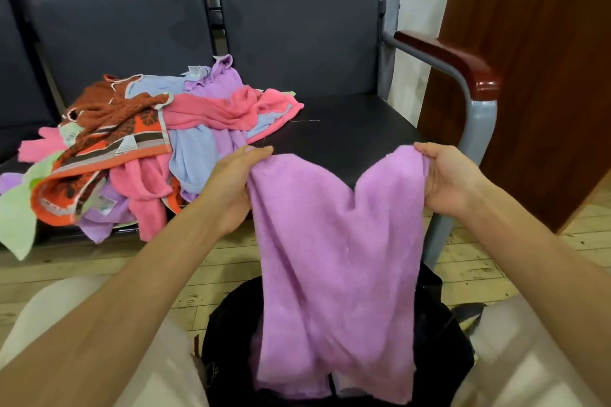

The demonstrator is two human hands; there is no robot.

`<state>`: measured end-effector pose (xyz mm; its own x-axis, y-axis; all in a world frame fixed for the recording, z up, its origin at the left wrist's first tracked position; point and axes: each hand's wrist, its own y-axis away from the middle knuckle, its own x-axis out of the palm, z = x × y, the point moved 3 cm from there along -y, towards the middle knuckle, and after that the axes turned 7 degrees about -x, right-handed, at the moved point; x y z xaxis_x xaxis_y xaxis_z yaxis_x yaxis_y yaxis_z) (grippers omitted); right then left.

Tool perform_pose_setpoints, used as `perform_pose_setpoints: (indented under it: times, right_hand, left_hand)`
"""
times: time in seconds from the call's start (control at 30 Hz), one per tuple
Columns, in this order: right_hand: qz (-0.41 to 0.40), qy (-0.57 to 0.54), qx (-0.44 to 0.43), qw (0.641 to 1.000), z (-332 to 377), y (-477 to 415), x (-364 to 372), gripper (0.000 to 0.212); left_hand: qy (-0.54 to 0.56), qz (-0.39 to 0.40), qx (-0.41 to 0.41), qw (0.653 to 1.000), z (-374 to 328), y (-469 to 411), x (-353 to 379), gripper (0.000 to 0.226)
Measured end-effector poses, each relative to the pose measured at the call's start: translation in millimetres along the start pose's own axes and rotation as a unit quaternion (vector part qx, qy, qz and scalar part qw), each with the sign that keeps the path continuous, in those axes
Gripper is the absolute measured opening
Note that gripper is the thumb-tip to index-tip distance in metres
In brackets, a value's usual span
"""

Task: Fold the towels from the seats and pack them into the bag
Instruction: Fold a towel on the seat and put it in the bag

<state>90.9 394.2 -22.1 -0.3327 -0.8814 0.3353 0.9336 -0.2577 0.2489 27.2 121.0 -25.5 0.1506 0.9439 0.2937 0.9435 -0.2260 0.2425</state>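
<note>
Lying heaped on the far-left seat (347,129), a pile of towels (132,149) in pink, blue, orange and green. Gripping a purple towel (334,268) by its top edge, left hand (231,185) and right hand (449,178), fingers curled into the cloth. Hanging near, over the black bag (439,334) on the floor.

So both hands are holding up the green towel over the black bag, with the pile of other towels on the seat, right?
Not quite: the head view shows the towel held by the left hand and right hand over the black bag is purple, not green. The pile is on the seat.
</note>
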Motion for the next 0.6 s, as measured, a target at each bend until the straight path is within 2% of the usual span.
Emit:
perform_pose_setpoints:
  times: [0.07,0.13,0.2,0.27,0.33,0.4,0.43,0.47,0.53,0.57,0.6]
  right_hand:
    - [-0.023,-0.008,-0.003,1.000,-1.2,-4.7,-6.1,0.026]
    - [-0.063,-0.011,-0.022,0.998,0.6,-8.0,-11.3,0.018]
    - [-0.128,0.069,-0.066,0.987,5.4,-9.9,-15.7,0.003]
    - [-0.171,0.246,-0.119,0.947,10.7,-10.8,-18.7,0.020]
    - [-0.181,0.413,-0.182,0.874,14.0,-12.3,-19.8,0.035]
    - [-0.177,0.497,-0.193,0.827,14.6,-14.7,-20.1,0.043]
    - [-0.166,0.501,-0.172,0.832,14.2,-16.2,-20.8,0.043]
    - [-0.150,0.472,-0.137,0.858,12.9,-16.4,-20.4,0.040]
    - [-0.085,0.310,-0.050,0.946,8.7,-14.8,-17.2,0.033]
    - [-0.050,0.209,-0.030,0.976,9.9,-12.2,-14.8,0.030]
    - [-0.024,0.119,-0.032,0.992,12.1,-10.8,-13.9,0.028]
  left_hand:
    - [0.027,-0.079,0.042,0.996,-2.5,-5.2,-13.0,0.013]
    - [-0.015,-0.148,0.112,0.983,-9.1,-6.2,-23.5,0.022]
    - [-0.073,-0.182,0.154,0.968,-15.9,-3.4,-27.7,0.019]
    - [-0.095,-0.179,0.151,0.967,-18.1,-4.4,-30.7,0.013]
    - [-0.126,-0.176,0.143,0.966,-17.6,-7.3,-33.9,0.015]
    - [-0.159,-0.171,0.143,0.962,-16.0,-11.0,-35.9,0.019]
    - [-0.168,-0.166,0.141,0.962,-14.5,-13.4,-36.4,0.022]
    - [-0.170,-0.160,0.136,0.963,-13.7,-14.9,-36.1,0.025]
    - [-0.145,-0.146,0.114,0.972,-12.8,-16.6,-36.1,0.027]
    - [-0.125,-0.139,0.097,0.978,-12.6,-18.3,-37.2,0.025]
    - [-0.103,-0.135,0.075,0.983,-12.6,-19.5,-38.5,0.023]
